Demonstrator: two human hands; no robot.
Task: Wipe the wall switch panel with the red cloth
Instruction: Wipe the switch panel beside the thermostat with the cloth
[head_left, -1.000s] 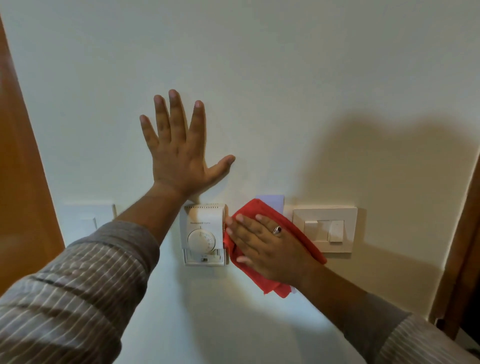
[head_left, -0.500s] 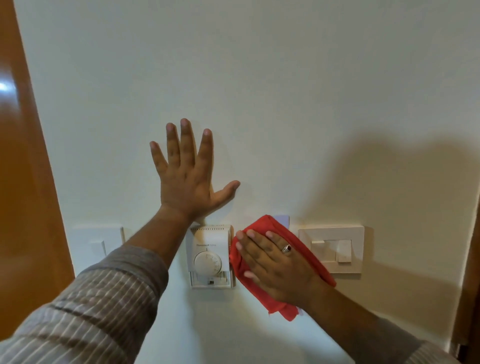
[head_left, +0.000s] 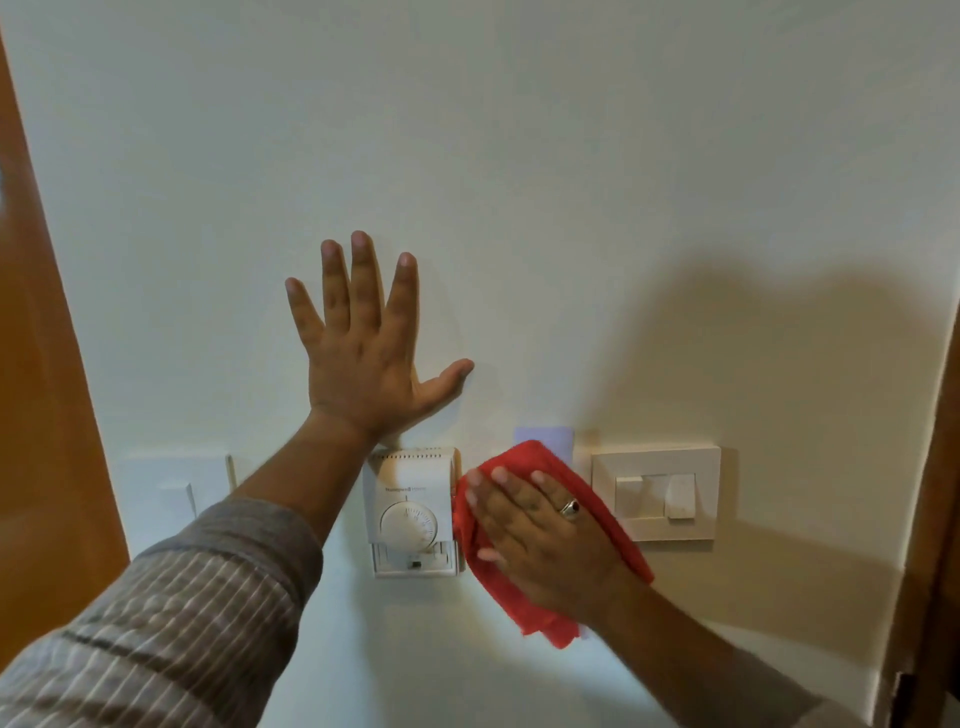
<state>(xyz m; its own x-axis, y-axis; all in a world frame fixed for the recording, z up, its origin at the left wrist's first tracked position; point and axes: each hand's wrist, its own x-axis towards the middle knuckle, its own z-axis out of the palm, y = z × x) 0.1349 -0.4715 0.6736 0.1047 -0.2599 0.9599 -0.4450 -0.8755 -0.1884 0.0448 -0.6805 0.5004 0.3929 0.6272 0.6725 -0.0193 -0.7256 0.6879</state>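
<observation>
My right hand (head_left: 540, 540) presses the red cloth (head_left: 530, 608) flat against the wall over a pale panel (head_left: 543, 435), of which only the top edge and a bottom corner show. The cloth sits between a white dial thermostat (head_left: 410, 512) on its left and a cream wall switch panel (head_left: 655, 491) on its right. The cloth's left edge touches the thermostat's side; its right edge stops just short of the switch panel. My left hand (head_left: 363, 358) lies flat on the bare wall above the thermostat, fingers spread, holding nothing.
A white switch plate (head_left: 166, 499) sits on the wall at the far left, partly behind my left forearm. An orange-brown door or frame (head_left: 36, 415) runs down the left edge, and a dark wooden frame (head_left: 935, 519) borders the right.
The view has shifted slightly, so everything sits a little lower in frame. My right hand and the cloth stay pressed on the same spot; the left hand has not moved on the wall.
</observation>
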